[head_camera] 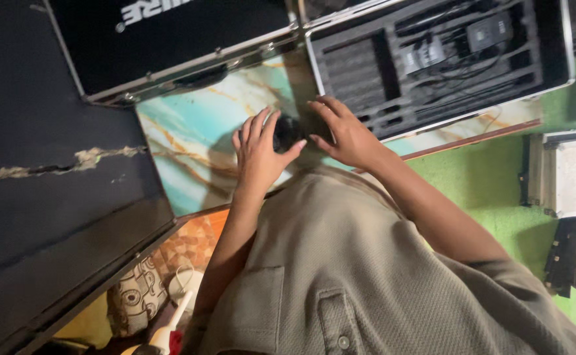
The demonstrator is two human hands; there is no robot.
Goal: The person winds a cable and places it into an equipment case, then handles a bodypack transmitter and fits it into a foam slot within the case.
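1. Far to the left of the grip, a dark panel [51, 164] with a ragged, pale crack lies flat; above it leans the black foam-lined lid [169, 39] of an open, metal-edged equipment case.

2. The left hand [258, 154] curls over a small, black, rounded object [287, 133], fingers arched on its near side and thumb pointing toward the other hand; it cups the piece loosely, seemingly to steady it, though how firmly it grips cannot be told.

3. The object sits between both hands on a tabletop [196, 131] of glossy turquoise marble pattern with orange veins. Its exact kind is hidden by the fingers.

4. The right hand [344, 131] closes in from the opposite side, fingers spread and bent over the object's far edge, so the two hands seem to brace it between them.

5. Just beyond the grip stands the case's open base [432, 59], its black foam cut into rectangular slots holding dark boxy units and cables.

6. Below, the person's ribbed khaki shirt [340, 276] fills the foreground; to the right, metal cases [567, 174] rest on green flooring [485, 190].
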